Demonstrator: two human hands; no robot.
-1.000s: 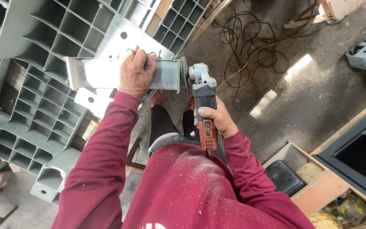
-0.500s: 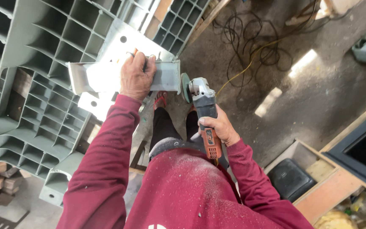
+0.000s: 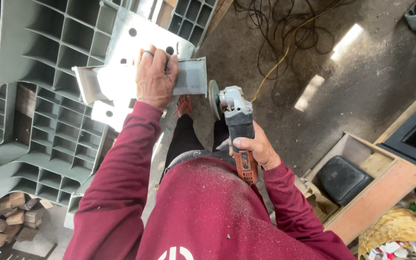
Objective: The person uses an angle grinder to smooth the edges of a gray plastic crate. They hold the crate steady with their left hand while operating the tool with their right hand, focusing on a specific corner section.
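Note:
My left hand [image 3: 156, 77] presses down on a short grey metal channel piece [image 3: 191, 77] that lies on a perforated metal plate [image 3: 143, 36]. My right hand [image 3: 253, 147] grips the orange and grey body of an angle grinder [image 3: 234, 120]. Its disc [image 3: 213, 98] stands upright just beside the right end of the channel piece; whether it touches is unclear. Both arms wear dark red sleeves dusted with fine grit.
A large grey gridded plastic structure [image 3: 39, 110] fills the left. Tangled black and yellow cables [image 3: 285, 38] lie on the concrete floor. A wooden crate with a black case [image 3: 345, 178] is at the right. Wood blocks [image 3: 6, 221] sit at bottom left.
The view has shifted and the grinder's disc has drawn slightly away from the end of the channel piece. My left hand has stayed on the piece.

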